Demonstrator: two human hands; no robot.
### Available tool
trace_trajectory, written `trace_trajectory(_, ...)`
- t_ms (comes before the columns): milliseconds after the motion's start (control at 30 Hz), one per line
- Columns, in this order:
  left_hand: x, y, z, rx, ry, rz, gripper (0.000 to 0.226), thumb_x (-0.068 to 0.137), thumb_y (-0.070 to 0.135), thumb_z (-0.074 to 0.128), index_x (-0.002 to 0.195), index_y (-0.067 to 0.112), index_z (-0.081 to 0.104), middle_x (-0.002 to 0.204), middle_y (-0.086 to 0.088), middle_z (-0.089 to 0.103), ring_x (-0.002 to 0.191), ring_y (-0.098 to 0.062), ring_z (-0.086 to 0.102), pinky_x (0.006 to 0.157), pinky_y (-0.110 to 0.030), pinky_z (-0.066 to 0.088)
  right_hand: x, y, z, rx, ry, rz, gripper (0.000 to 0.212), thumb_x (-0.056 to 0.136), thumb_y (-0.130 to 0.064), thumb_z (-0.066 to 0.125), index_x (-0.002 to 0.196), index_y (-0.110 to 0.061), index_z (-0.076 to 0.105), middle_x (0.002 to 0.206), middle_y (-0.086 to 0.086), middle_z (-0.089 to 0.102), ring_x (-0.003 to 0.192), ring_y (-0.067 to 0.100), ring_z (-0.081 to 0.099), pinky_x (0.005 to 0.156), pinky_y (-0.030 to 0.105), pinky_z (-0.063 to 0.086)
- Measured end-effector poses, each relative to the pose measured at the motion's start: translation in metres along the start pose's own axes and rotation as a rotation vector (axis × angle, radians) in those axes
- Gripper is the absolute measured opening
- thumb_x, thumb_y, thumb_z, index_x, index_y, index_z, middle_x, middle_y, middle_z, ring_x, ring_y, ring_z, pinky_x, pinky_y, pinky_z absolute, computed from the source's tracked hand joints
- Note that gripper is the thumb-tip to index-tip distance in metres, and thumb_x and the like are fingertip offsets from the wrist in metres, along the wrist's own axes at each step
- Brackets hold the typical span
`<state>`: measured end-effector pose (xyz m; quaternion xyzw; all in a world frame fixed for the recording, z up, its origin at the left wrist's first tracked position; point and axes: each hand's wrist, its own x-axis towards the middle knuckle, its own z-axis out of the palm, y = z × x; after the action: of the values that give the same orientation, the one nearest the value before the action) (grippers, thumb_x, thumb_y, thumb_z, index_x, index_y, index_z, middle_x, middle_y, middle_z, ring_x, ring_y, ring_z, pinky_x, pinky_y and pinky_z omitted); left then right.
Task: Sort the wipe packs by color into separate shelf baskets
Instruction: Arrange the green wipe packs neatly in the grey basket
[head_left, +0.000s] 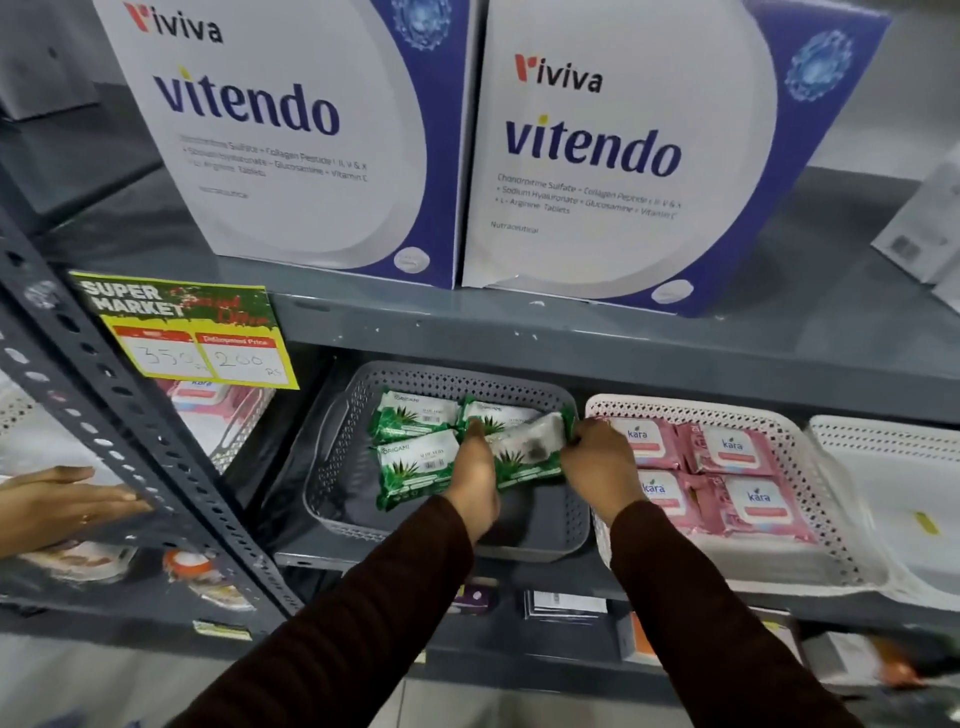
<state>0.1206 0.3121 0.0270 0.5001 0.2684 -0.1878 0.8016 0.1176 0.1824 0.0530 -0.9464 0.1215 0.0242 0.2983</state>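
Both hands, left (475, 475) and right (597, 460), clamp the ends of a green pack (527, 452), holding it level over the grey basket's (332, 467) right side for placement among matching packs.

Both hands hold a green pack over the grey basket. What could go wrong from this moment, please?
1. The green pack is held by its ends between the left hand and right hand; it could slip and land crooked on the other green packs.
2. The right hand is close to the white basket of pink packs; a careless release might mix the colours.
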Motion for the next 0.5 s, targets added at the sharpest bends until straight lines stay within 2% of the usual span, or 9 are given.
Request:
trace_trajectory(100,0.008,0.003,-0.015,0.099,0.049,-0.014,0.076,0.097,0.066,0.017,0.156,0.019,0.016,0.160,-0.013,0.013,0.146,-0.033,0.020,0.118,-0.047,0.019,-0.009,-0.001,0.011,-0.074,-0.112,-0.014,0.006,0.082,-0.005,0.053,0.077,-0.004,0.053,0.080,0.014,0.059,0.079,0.031,0.061,0.063,0.031,0.041)
trace_trajectory(200,0.013,0.010,-0.030,0.147,0.075,-0.042,0.083,0.094,0.071,0.015,0.156,0.016,0.015,0.160,-0.013,0.022,0.146,-0.030,0.022,0.117,-0.051,0.009,-0.013,-0.001,0.019,-0.055,-0.253,0.036,0.026,0.083,-0.005,0.051,0.059,-0.010,0.041,0.060,0.005,0.046,0.057,0.021,0.051,0.050,0.027,0.035)
trace_trajectory(300,0.009,0.015,-0.035,0.142,0.035,-0.096,0.085,0.094,0.071,0.016,0.155,0.012,0.015,0.160,-0.013,0.020,0.146,-0.027,0.022,0.117,-0.047,0.013,-0.015,0.005,0.024,0.061,-0.294,0.089,0.030,0.085,-0.005,0.049,0.058,-0.011,0.038,0.056,0.003,0.039,0.048,0.016,0.038,0.045,0.027,0.025)
trace_trajectory(400,0.006,0.015,-0.028,0.118,0.003,-0.094,0.084,0.094,0.071,0.017,0.156,0.015,0.010,0.163,-0.009,0.012,0.148,-0.024,0.013,0.118,-0.044,0.009,-0.015,0.005,0.028,0.128,-0.344,0.103,0.036,0.089,-0.002,0.044,0.060,-0.020,0.031,0.059,0.002,0.036,0.050,0.015,0.034,0.048,0.027,0.027)
trace_trajectory(467,-0.004,0.014,-0.027,0.089,0.011,-0.064,0.078,0.097,0.065,0.021,0.155,0.012,0.017,0.162,-0.010,0.015,0.148,-0.025,0.015,0.118,-0.042,0.011,-0.016,0.005,0.030,0.126,-0.340,0.108,0.034,0.091,-0.003,0.042,0.063,-0.022,0.036,0.064,0.002,0.041,0.052,0.014,0.036,0.052,0.026,0.032)
trace_trajectory(500,-0.012,0.015,-0.030,0.068,0.025,-0.036,0.071,0.101,0.059,0.023,0.153,0.011,0.025,0.160,-0.011,0.021,0.147,-0.027,0.019,0.118,-0.042,0.014,-0.017,0.007,0.031,0.157,-0.317,0.106,0.027,0.091,-0.003,0.042,0.070,-0.019,0.047,0.067,0.004,0.048,0.052,0.013,0.038,0.051,0.025,0.032)
